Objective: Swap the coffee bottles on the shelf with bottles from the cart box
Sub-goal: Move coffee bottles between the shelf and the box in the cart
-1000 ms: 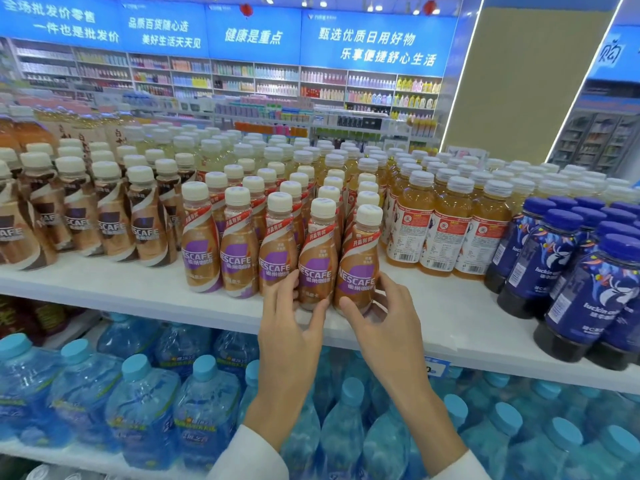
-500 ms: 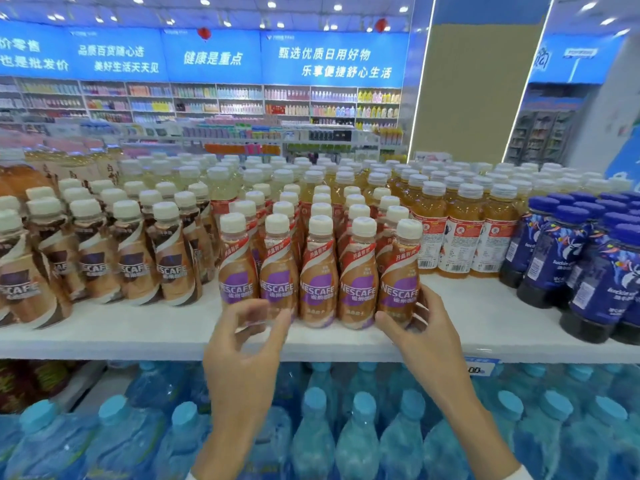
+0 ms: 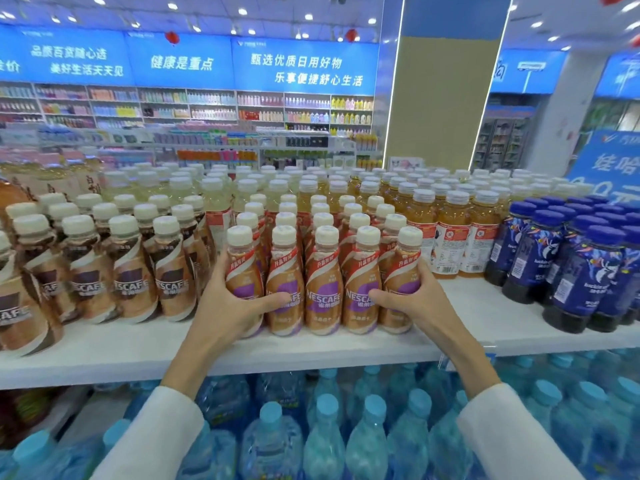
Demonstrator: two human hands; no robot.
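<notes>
Five purple-label coffee bottles stand upright in a tight front row near the shelf edge, with more of the same ranked behind them toward 12 o'clock. The left hand has its grip closed round the leftmost bottle, fingers curled behind it and the thumb reaching across onto the next label. The right hand has its grip closed round the rightmost bottle, its thumb lying over the neighbour's label. Together the two hands bracket the row from 9 and 3 o'clock.

At 9 o'clock of the row, the brown-label coffee bottles crowd close beside the left hand's knuckles. At 2 o'clock, amber drink bottles stand just beside the right hand's fingers. Farther toward 3 o'clock sit dark blue bottles. Pale drink bottles fill the rear toward 11 o'clock.

The shelf is white and flat. Under it, at 6 o'clock, are blue-capped water bottles, seen between white sleeves. Beyond is a shop with blue banners, stocked wall shelving, a tan pillar and ceiling spotlights.
</notes>
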